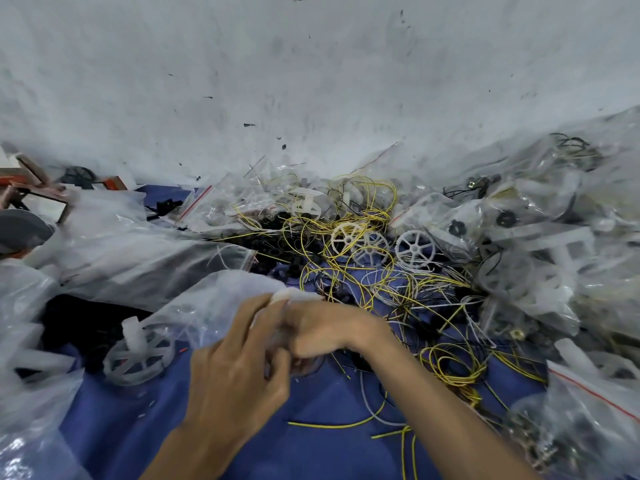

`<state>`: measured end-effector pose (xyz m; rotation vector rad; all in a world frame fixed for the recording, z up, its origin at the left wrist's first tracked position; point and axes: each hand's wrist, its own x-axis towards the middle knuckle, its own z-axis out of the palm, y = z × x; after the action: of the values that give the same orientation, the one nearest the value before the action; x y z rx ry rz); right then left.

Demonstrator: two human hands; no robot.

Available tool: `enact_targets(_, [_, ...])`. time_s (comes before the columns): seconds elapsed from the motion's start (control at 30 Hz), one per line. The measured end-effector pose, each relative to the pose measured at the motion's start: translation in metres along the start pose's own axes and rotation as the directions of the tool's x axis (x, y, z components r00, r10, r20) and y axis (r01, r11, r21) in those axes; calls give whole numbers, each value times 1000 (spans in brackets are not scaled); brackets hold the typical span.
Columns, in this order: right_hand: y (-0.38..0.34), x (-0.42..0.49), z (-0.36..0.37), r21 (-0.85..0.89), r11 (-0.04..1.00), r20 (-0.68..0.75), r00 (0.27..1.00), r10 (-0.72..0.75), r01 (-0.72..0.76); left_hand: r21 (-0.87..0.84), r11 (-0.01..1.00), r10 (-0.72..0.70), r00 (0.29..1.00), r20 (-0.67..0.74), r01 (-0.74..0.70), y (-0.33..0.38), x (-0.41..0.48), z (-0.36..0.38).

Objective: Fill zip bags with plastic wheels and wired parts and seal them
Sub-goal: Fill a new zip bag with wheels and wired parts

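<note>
A clear zip bag [211,303] lies crumpled in the lower middle, over the blue cloth [311,410]. My left hand [239,362] and my right hand [329,330] meet at its near edge, fingers curled on the plastic; a white piece [280,296] shows between the fingertips. The grip is blurred. Inside the bag to the left sits a white spoked wheel [138,358]. Loose white wheels [346,239] [415,249] lie further back in a tangle of yellow and white wires [363,271].
Heaps of filled clear bags [554,244] crowd the right side, and more bags [114,244] lie on the left. Another yellow wire coil [453,365] sits right of my forearm. Wooden frames [31,192] stand at far left against a white wall.
</note>
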<state>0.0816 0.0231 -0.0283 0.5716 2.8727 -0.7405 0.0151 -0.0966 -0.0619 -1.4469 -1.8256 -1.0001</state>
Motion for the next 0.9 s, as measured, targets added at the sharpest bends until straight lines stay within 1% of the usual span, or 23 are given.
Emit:
enact_targets(0.03, [-3, 1, 5, 3, 1000, -49, 999, 16, -16, -3, 999, 35, 999, 2, -35, 1, 0, 0])
enact_targets(0.07, [-9, 2, 9, -17, 1000, -108, 994, -14, 13, -16, 998, 59, 998, 2, -59, 1, -1, 1])
enact_targets(0.1, [-15, 4, 13, 5, 999, -145, 989, -34, 35, -30, 997, 69, 998, 2, -69, 2, -1, 1])
enact_targets(0.13, [-22, 3, 14, 9, 998, -149, 987, -64, 66, -39, 997, 67, 998, -1, -67, 2, 0, 1])
enact_targets(0.17, [-28, -1, 12, -46, 993, -141, 983, -116, 110, -44, 997, 63, 998, -7, -64, 3, 0, 0])
enact_targets(0.2, [-33, -4, 11, -116, 976, -189, 960, -206, 186, -50, 997, 65, 998, -17, -66, 4, 0, -1])
enact_targets(0.23, [-40, -10, 7, -187, 962, -271, 931, -243, 197, -60, 995, 76, 997, -30, -78, 4, 1, -1])
enact_targets(0.27, [-44, -21, 6, -118, 981, -298, 937, -184, 156, -67, 993, 91, 995, -44, -94, 6, 1, -1])
enact_targets(0.3, [-46, -26, 3, -114, 983, -275, 946, -171, 144, -71, 991, 107, 992, -61, -111, 6, 0, -1])
enact_targets(0.37, [-43, -19, 6, -173, 965, -196, 953, -232, 200, -79, 989, 119, 989, -92, -126, 6, 0, 0])
enact_targets(0.4, [-41, -15, 7, -153, 968, -157, 962, -223, 200, -75, 990, 115, 988, -99, -122, 5, -1, 0])
enact_targets(0.43, [-39, -7, 11, -97, 981, -182, 966, -184, 168, -65, 991, 108, 989, -102, -115, 3, -1, 1])
enact_targets(0.47, [-34, 1, 15, -52, 986, -239, 957, -166, 158, -53, 993, 101, 990, -101, -106, 2, -1, 1])
enact_targets(0.5, [-33, 5, 16, -69, 986, -232, 959, -165, 153, -39, 994, 93, 991, -99, -97, 0, -1, 1])
enact_targets(0.57, [-32, 9, 15, -144, 983, -156, 978, -138, 116, -13, 996, 82, 992, -91, -83, -3, -1, 2])
enact_targets(0.6, [-32, 12, 11, -146, 985, -147, 983, -113, 92, -16, 997, 69, 994, -83, -71, -4, 0, 1])
enact_targets(0.67, [-36, 14, -1, -43, 999, -103, 994, -25, 21, -41, 999, 32, 998, -50, -34, -5, 1, 1])
enact_targets(0.7, [-37, 13, -7, -59, 998, -50, 999, 10, -13, -48, 999, 19, 999, -41, -21, -5, 2, 1])
enact_targets(0.77, [-37, 8, -20, -175, 984, 54, 999, 6, 4, -70, 997, -36, 999, -16, 35, -5, 4, -1])
enact_targets(0.8, [-33, 5, -26, -247, 968, 77, 997, -18, 36, -81, 994, -76, 997, 5, 76, -4, 4, -2])
enact_targets(0.87, [-35, -10, -40, -364, 924, 69, 992, -103, 121, -84, 985, -146, 988, 58, 150, -5, 5, -1])
enact_targets(0.9, [-40, -15, -47, -363, 920, 11, 988, -153, 146, -77, 981, -171, 981, 96, 179, -5, 4, 1])
